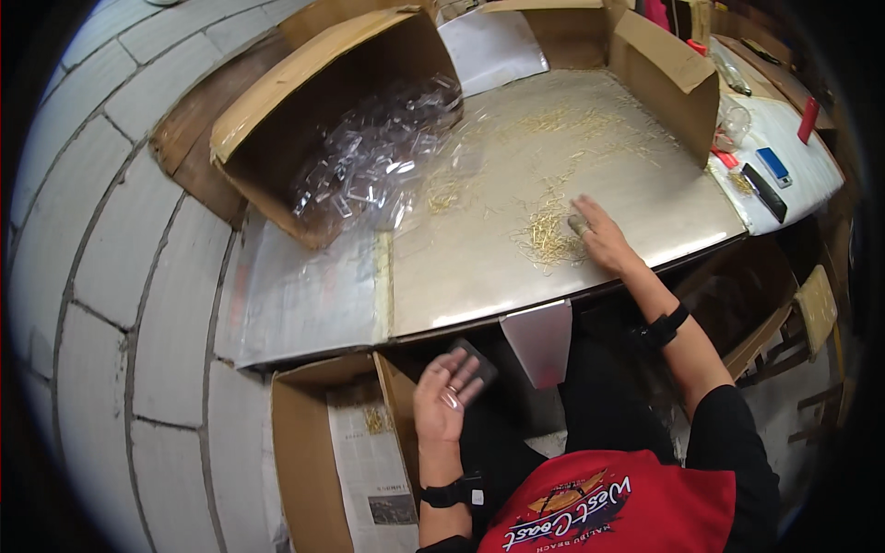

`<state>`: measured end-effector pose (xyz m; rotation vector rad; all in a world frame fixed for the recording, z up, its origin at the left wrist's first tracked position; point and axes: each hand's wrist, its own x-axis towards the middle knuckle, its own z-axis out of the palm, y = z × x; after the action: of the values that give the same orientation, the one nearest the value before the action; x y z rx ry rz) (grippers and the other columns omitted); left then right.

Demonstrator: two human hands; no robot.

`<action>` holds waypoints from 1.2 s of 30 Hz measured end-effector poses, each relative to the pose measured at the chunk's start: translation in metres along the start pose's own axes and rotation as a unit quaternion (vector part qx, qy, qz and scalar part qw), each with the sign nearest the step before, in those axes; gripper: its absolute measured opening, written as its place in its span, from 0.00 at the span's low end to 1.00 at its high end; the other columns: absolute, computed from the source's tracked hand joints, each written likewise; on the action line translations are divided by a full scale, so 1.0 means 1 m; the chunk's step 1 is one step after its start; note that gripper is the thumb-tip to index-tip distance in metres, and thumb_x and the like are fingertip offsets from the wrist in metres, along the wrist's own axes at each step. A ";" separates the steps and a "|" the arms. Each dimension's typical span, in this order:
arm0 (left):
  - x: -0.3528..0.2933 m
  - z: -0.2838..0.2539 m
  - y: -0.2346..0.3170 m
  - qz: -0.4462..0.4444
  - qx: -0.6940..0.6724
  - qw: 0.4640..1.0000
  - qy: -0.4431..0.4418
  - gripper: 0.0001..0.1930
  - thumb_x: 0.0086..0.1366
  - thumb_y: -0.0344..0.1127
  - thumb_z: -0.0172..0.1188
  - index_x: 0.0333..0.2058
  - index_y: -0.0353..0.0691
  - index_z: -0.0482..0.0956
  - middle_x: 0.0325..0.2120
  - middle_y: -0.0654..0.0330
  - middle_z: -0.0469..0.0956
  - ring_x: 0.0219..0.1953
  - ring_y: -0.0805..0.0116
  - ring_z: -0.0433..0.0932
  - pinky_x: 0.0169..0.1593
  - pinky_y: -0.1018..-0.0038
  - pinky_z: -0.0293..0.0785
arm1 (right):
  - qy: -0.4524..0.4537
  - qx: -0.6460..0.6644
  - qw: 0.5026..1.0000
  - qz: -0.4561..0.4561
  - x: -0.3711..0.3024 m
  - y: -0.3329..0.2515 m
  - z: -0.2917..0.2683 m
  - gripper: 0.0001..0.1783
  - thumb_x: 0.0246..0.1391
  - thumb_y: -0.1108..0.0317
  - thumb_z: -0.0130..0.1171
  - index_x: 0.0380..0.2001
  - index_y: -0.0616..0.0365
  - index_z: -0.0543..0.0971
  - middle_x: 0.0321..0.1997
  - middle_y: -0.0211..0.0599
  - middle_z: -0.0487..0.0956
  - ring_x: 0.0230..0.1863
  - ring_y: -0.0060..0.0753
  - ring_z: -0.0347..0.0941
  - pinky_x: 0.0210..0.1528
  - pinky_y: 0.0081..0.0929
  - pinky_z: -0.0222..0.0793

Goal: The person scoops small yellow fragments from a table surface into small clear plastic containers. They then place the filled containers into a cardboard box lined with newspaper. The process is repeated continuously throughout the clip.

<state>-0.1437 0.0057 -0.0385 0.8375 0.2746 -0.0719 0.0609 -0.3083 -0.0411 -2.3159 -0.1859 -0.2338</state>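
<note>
My right hand (604, 241) is at the edge of a loose pile of thin gold-coloured metal pins (546, 234) on the metal-topped table (461, 295). Its fingers are stretched out and apart, and a greyish covering shows on one fingertip. Low in front of the table edge, my left hand (441, 405) is turned palm up. A small clear plastic piece (451, 398) rests in it, and a flat, see-through dark rectangle (477, 365) shows behind its fingertips. Whether these two are one thing I cannot tell.
A tipped cardboard box (304, 101) spills clear plastic pieces (383, 161) onto the table's left side. Below stands an open carton (300, 433) lined with newspaper. On the right lie a blue box (773, 167), a black object (764, 192) and a red cylinder (808, 120).
</note>
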 end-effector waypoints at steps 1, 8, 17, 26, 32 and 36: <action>-0.006 -0.016 -0.018 -0.042 -0.007 0.999 0.006 0.15 0.61 0.35 0.53 0.46 0.37 0.72 0.48 0.51 0.74 0.48 0.52 0.75 0.47 0.55 0.76 | 0.046 -0.051 0.998 -0.011 -0.005 0.009 0.007 0.30 0.60 0.53 0.46 0.60 0.61 0.62 0.68 0.51 0.55 0.69 0.48 0.49 0.68 0.35 0.47; 0.008 -0.053 -0.113 -0.240 0.119 0.963 -0.023 0.21 0.70 0.44 0.43 0.50 0.33 0.70 0.50 0.48 0.70 0.47 0.49 0.76 0.43 0.58 0.77 | -0.064 -0.255 0.962 -0.075 -0.015 -0.051 0.048 0.33 0.62 0.51 0.41 0.63 0.62 0.55 0.69 0.48 0.53 0.70 0.50 0.45 0.69 0.43 0.43; 0.026 -0.005 -0.159 -0.242 0.114 0.962 -0.051 0.28 0.71 0.51 0.34 0.53 0.30 0.65 0.44 0.48 0.75 0.43 0.49 0.79 0.36 0.63 0.80 | -0.018 0.023 0.999 -0.040 0.001 -0.005 0.016 0.29 0.60 0.49 0.46 0.57 0.57 0.68 0.63 0.49 0.63 0.67 0.48 0.53 0.67 0.36 0.48; 0.027 -0.019 -0.163 -0.240 0.137 0.961 -0.023 0.30 0.69 0.55 0.33 0.53 0.33 0.65 0.47 0.49 0.74 0.39 0.50 0.81 0.26 0.70 0.80 | 0.034 -0.181 0.966 -0.181 -0.058 -0.077 0.104 0.24 0.54 0.60 0.51 0.53 0.60 0.71 0.60 0.47 0.66 0.65 0.48 0.56 0.65 0.40 0.52; 0.023 -0.038 -0.175 -0.264 0.059 0.961 -0.055 0.31 0.69 0.58 0.36 0.53 0.33 0.65 0.38 0.51 0.78 0.34 0.56 0.82 0.22 0.73 0.79 | -0.023 -0.104 0.977 -0.185 -0.119 -0.095 0.053 0.21 0.49 0.68 0.55 0.48 0.63 0.72 0.57 0.46 0.69 0.62 0.48 0.60 0.62 0.38 0.58; 0.018 -0.030 -0.180 -0.239 0.055 0.969 -0.033 0.29 0.69 0.56 0.37 0.50 0.34 0.67 0.37 0.54 0.78 0.29 0.64 0.81 0.18 0.75 0.77 | -0.047 -0.020 0.974 -0.220 -0.148 -0.082 0.018 0.20 0.45 0.77 0.55 0.45 0.61 0.74 0.53 0.45 0.71 0.57 0.47 0.65 0.57 0.37 0.65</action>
<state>-0.1638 -0.0919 -0.1929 0.8633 0.4084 -0.5694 -0.0981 -0.2479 -0.0291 -2.3028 -0.7511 -0.3508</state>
